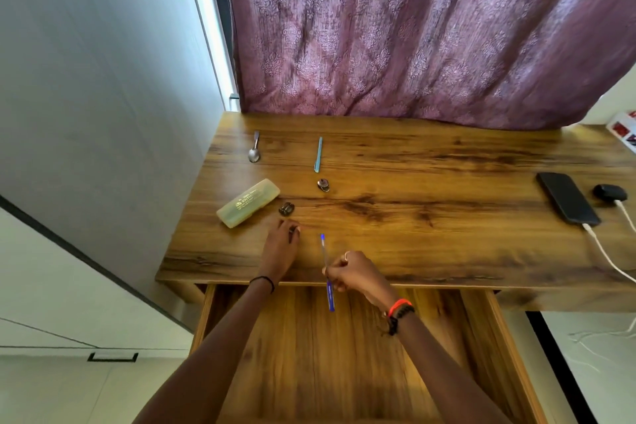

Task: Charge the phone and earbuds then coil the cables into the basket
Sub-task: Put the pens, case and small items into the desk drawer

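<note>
Black phone (568, 198) lies flat & glossy, screen dark, well off to the right of the pen grip and a bit farther from the person, w/ a white cable (605, 251) plugged into its near end and trailing off the table's front edge. Just right of the phone sits the earbuds case (610, 192), a small rounded black pebble, w/ a second white cable (626, 213) at its near side. Right hand (354, 274) pinches a blue pen (327, 274) btwn thumb & curled fingers, its slim plastic barrel slanting over the table's front edge. Left hand (280, 248) rests on the wood just left of that grip, fingers bent down, a small dark thing at the tips; can't tell if it's pinched. Beyond the left fingertips: a dark metal clip-like piece (286, 208), a translucent yellow-green oblong case (247, 202) and, farther out, a steel spoon (254, 151). Straight beyond the grip: a small metal bit (323, 184), then a teal pen (318, 154). Table (430, 175) is streaky warm wood grain; its open drawer (309, 354), same wood, sits under both forearms. Behind hangs a purple patterned curtain (413, 27), crinkled; a grey panel wall (103, 79) stands at left.
</note>
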`<state>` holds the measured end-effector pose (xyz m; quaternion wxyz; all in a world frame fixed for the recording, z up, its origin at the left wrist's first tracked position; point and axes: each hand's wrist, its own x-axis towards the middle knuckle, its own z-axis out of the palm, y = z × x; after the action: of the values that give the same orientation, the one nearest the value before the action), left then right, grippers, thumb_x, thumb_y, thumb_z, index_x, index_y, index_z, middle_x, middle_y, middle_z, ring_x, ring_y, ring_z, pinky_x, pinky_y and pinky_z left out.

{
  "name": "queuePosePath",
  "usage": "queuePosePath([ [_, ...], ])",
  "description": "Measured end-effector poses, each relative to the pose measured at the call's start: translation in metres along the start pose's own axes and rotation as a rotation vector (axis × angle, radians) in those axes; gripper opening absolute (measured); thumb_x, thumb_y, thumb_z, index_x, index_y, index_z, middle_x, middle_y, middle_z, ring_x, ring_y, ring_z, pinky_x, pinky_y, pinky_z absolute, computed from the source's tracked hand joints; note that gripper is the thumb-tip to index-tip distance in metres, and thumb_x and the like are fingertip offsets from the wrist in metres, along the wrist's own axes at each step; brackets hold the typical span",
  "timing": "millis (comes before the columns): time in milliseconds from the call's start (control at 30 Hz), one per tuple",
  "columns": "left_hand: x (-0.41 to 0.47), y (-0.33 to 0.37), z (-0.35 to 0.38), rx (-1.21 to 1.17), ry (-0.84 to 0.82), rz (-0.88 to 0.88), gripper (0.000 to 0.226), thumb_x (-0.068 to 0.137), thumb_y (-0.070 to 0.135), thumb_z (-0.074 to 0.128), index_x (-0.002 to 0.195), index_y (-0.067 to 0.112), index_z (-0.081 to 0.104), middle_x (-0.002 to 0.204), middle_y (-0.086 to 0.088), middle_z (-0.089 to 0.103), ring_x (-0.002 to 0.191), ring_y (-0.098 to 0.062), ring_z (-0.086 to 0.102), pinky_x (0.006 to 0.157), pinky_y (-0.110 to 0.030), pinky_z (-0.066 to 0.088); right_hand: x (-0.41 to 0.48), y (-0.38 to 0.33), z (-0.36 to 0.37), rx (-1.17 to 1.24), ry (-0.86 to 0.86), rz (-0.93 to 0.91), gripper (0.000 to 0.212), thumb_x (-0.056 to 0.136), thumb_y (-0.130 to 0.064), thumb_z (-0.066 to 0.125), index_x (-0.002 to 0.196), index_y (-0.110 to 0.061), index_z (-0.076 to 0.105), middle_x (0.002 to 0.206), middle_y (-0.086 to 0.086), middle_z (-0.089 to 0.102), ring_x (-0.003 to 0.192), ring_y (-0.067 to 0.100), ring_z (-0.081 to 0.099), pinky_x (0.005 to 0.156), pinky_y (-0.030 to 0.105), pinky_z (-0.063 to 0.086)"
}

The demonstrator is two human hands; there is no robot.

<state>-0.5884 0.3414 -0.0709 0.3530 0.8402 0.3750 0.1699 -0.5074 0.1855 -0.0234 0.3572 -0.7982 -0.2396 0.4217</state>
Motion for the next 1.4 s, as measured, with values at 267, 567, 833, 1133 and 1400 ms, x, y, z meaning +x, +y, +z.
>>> queuePosePath([
  [267, -0.006, -0.055, -0.031, 0.365, 0.042, 0.253, 0.022, 0.095, 0.020, 0.044, 0.113, 0.014, 0.054, 0.120, -0.009, 0.051, 0.107, -0.024, 0.049, 0.094, -0.036, 0.039, -0.033, 0.046, 0.077, 0.028, -0.319, 0.158, 0.018, 0.082, -0.012, 0.068, 0.068, -0.014, 0.056, 0.065, 0.002, 0.064, 0.050, 0.008, 0.059, 0.048, 0.017, 0.047],
  [567, -0.004, -0.070, -0.038, 0.368, -0.011, 0.329, 0.027, 0.096, 0.026, 0.039, 0.120, 0.018, 0.048, 0.124, -0.005, 0.047, 0.111, -0.019, 0.045, 0.097, -0.034, 0.041, 0.006, 0.055, 0.139, -0.165, -0.078, 0.205, 0.010, 0.083, -0.009, 0.058, 0.079, -0.013, 0.051, 0.077, 0.004, 0.061, 0.063, 0.015, 0.060, 0.058, 0.024, 0.051],
  [833, -0.004, -0.072, -0.037, 0.340, -0.010, 0.292, 0.027, 0.095, 0.031, 0.039, 0.120, 0.023, 0.048, 0.124, 0.000, 0.046, 0.114, -0.017, 0.043, 0.101, -0.035, 0.037, 0.009, 0.064, 0.141, -0.253, -0.030, 0.203, 0.030, 0.082, -0.025, 0.068, 0.067, -0.024, 0.043, 0.077, -0.004, 0.057, 0.084, 0.019, 0.065, 0.071, 0.030, 0.055],
  [1133, -0.005, -0.072, -0.037, 0.334, -0.009, 0.280, 0.026, 0.095, 0.031, 0.039, 0.118, 0.022, 0.049, 0.124, 0.000, 0.046, 0.113, -0.017, 0.044, 0.099, -0.035, 0.039, -0.002, -0.019, 0.077, -0.263, -0.191, 0.232, 0.015, 0.087, -0.019, 0.065, 0.080, -0.007, 0.058, 0.062, 0.004, 0.059, 0.050, 0.010, 0.055, 0.049, 0.020, 0.047],
  [1400, -0.007, -0.071, -0.037, 0.353, 0.025, 0.305, 0.025, 0.095, 0.033, 0.040, 0.118, 0.025, 0.048, 0.123, 0.003, 0.046, 0.112, -0.014, 0.044, 0.098, -0.032, 0.040, 0.088, -0.097, 0.037, -0.301, 0.375, -0.178, 0.016, 0.087, -0.015, 0.061, 0.098, -0.004, 0.062, 0.099, 0.012, 0.066, 0.086, 0.018, 0.060, 0.073, 0.029, 0.047],
])
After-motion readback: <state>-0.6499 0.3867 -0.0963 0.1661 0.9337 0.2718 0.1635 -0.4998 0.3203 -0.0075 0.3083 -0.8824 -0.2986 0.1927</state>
